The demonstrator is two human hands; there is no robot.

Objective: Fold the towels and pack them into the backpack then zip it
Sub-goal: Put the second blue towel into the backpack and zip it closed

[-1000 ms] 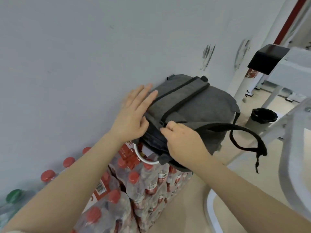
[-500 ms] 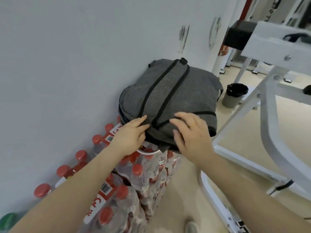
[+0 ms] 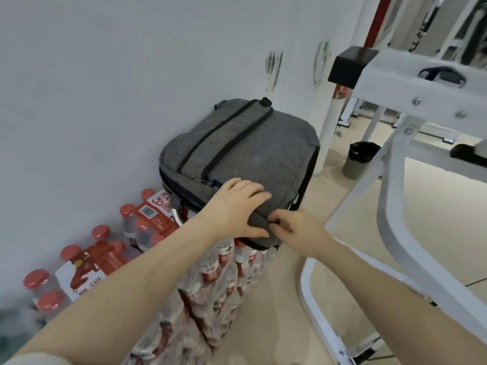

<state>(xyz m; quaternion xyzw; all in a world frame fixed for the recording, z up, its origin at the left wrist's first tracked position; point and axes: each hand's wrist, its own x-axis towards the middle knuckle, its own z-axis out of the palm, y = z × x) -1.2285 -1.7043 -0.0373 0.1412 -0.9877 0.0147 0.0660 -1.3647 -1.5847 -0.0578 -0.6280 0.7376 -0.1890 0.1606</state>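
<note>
A grey backpack (image 3: pixel 245 151) lies flat atop stacked packs of bottled water (image 3: pixel 218 272) against a wall, no towels in sight. The left hand (image 3: pixel 234 206) clamps its near edge while the right hand (image 3: pixel 292 227) pinches what appears to be the zipper pull. Packing looks finished; only zipping seems left.

A single head-worn wide-angle camera looks forward and steeply down, close over the grey fabric backpack (image 3: pixel 245 151). It faces a white wall (image 3: pixel 105 88), tilted, with no second view.
</note>
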